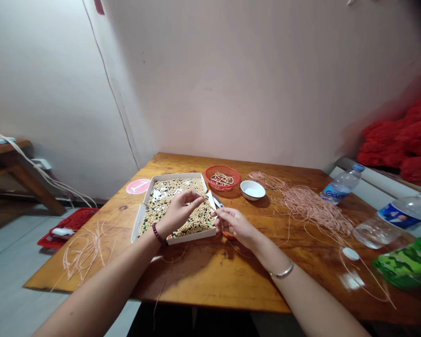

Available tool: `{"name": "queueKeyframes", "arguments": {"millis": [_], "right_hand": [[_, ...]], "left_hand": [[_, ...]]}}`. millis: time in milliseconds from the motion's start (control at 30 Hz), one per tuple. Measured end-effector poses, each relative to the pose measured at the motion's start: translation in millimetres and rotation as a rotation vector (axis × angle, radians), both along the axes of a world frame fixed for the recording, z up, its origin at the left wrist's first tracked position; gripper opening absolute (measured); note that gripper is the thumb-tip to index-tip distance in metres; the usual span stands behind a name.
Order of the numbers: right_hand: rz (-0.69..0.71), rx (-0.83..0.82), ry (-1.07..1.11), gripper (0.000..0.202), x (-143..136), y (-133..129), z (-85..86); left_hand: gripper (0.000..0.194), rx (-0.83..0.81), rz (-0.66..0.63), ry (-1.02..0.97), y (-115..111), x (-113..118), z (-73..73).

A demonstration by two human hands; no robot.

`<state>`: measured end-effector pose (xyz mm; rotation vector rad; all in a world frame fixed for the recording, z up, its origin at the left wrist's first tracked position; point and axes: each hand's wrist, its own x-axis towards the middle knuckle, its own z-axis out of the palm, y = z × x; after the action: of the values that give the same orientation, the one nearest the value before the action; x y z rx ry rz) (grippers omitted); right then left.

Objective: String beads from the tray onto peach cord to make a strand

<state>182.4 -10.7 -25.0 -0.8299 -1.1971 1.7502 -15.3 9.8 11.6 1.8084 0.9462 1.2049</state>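
My left hand (182, 210) hovers over a white tray (137, 223) full of small beads (192, 220), mostly cream with black and some green ones. Its thumb and fingertips are pinched together; what they hold is too small to make out. At the tray's right edge, my right hand (236, 227) is closed in a pinch, and its fingertips hide whatever is in them. A pair of scissors (217, 201) with orange handles lies just behind the right hand, partly covered by it. A thin cord (243, 255) curves over the table below that hand.
Behind the tray stand a red basket (222, 188) with strung beads and a white bowl (252, 190). A pile of pink cord (312, 206) spreads to the right, near several plastic bottles (342, 185). More loose cord (86, 252) lies at the left table edge, by a pink disc (137, 186).
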Motion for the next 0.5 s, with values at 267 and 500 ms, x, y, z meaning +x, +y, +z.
{"name": "queueKeyframes", "arguments": {"millis": [267, 500], "right_hand": [[-0.059, 0.012, -0.027, 0.031, -2.0, -0.9, 2.7], [-0.055, -0.068, -0.015, 0.027, 1.2, -0.3, 3.0]], "left_hand": [[0.021, -0.001, 0.007, 0.001, -0.1, 0.0, 0.6], [0.024, -0.011, 0.052, 0.001, -1.5, 0.5, 4.8]]}}
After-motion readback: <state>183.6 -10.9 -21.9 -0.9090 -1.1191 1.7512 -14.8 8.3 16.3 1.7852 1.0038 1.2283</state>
